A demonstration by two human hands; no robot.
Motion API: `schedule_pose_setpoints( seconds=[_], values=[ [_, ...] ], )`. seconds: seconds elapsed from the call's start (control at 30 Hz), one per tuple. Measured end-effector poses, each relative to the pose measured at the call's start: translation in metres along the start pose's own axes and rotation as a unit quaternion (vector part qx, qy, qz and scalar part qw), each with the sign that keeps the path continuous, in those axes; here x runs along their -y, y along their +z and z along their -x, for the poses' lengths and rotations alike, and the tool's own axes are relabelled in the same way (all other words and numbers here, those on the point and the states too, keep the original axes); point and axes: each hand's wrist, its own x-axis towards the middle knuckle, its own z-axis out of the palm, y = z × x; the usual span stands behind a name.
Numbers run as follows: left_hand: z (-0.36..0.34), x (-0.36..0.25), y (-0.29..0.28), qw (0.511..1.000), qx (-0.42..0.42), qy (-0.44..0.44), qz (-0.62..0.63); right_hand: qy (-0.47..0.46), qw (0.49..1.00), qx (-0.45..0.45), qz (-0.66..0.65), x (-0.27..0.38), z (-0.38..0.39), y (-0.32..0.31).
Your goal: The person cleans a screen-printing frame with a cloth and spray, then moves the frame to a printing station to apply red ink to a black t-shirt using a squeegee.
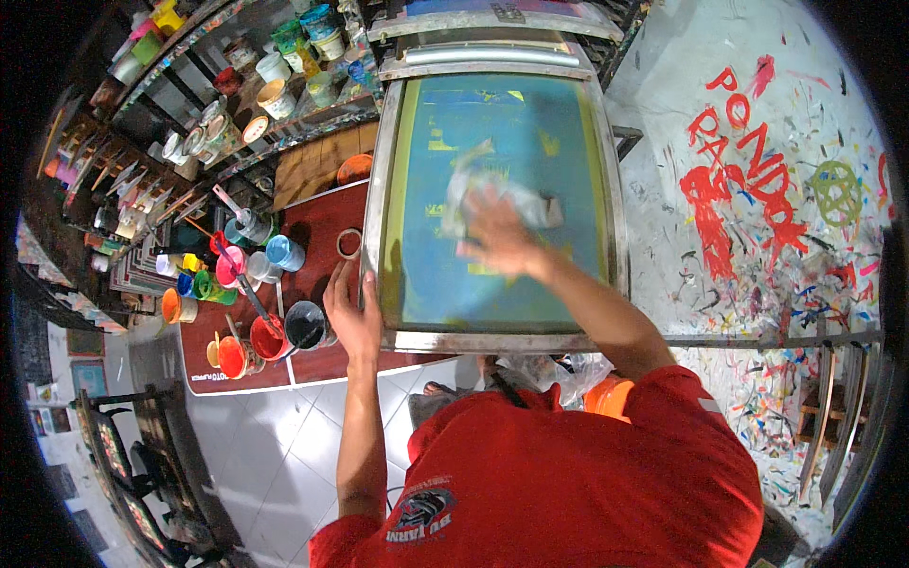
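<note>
A screen-printing frame (372, 222) with a metal border lies before me, its blue-green mesh (440, 289) showing several small yellow marks. On the mesh my right hand (502, 232) presses down and keeps hold of a crumpled white cloth (544, 210); motion blurs the fingers, and the cloth is partly hidden under them. My left hand (352, 312) rests at the frame's left edge. Its thumb is against the metal bar and the other fingers stretch forward, apart, over the dark red board (312, 232). A roll of tape (349, 243) lies just beyond those fingertips.
Left of the frame stand several paint tubs, among them a black one (305, 324) and a red one (269, 336) with a spatula. Shelves (275, 147) crowded with paint containers rise at far left. A paint-smeared white surface (663, 237) adjoins the right side.
</note>
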Motion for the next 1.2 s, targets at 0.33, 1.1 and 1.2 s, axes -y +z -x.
schedule_pose_setpoints(
  seconds=[0.33, 1.1, 1.2],
  values=[
    [0.017, 0.027, -0.001, 0.993, -0.029, -0.104, 0.044, 0.159, 0.983, 0.022, 0.089, -0.053, -0.028, -0.043],
    [0.029, 0.038, 0.018, 0.969, -0.205, -0.025, 0.133, -0.002, 0.998, -0.035, 0.058, 0.012, -0.129, 0.018],
    [0.032, 0.044, 0.022, 0.965, -0.221, -0.036, 0.139, -0.203, 0.969, 0.125, -0.061, 0.077, -0.025, -0.011]
  ],
)
